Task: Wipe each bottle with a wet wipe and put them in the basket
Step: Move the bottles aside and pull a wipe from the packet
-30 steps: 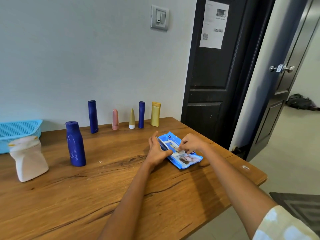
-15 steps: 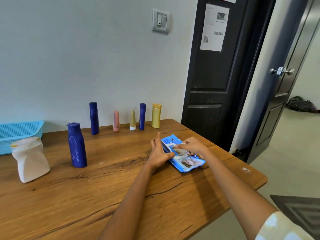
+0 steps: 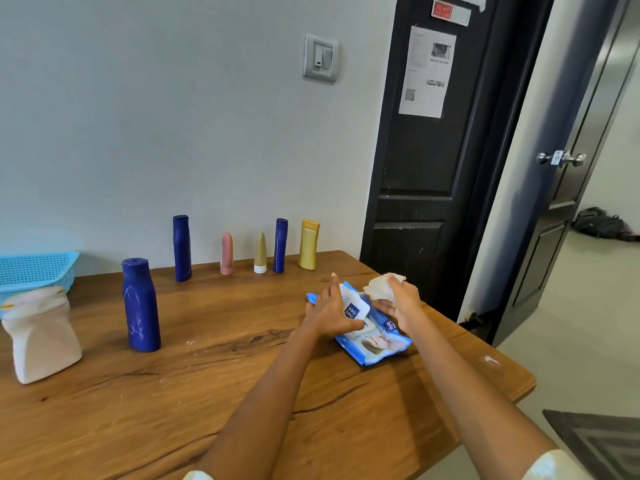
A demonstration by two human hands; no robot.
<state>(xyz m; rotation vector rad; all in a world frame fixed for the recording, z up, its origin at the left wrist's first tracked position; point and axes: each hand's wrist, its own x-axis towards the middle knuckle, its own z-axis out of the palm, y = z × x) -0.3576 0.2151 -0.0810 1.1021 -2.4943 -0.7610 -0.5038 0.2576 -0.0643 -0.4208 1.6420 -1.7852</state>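
Note:
A blue wet-wipe pack (image 3: 375, 342) lies on the wooden table (image 3: 242, 393) with its flap raised. My left hand (image 3: 330, 313) presses on the pack's left side and holds the flap back. My right hand (image 3: 398, 299) is shut on a white wet wipe (image 3: 381, 284), lifted just above the pack. Along the wall stand a tall blue bottle (image 3: 181, 248), a pink tube (image 3: 227, 253), an olive tube (image 3: 260, 253), a slim blue bottle (image 3: 281, 245) and a yellow bottle (image 3: 308, 244). Nearer stand a wide blue bottle (image 3: 140, 304) and a white bottle (image 3: 40, 334).
A light blue mesh basket (image 3: 34, 270) sits at the table's far left, behind the white bottle. The table's right edge ends near a black door (image 3: 426, 168) and an open doorway. A dark mat (image 3: 599, 441) lies on the floor at the lower right.
My right hand has pulled a wipe out of the pack and lifted it up and to the right. My left hand stays on the pack.

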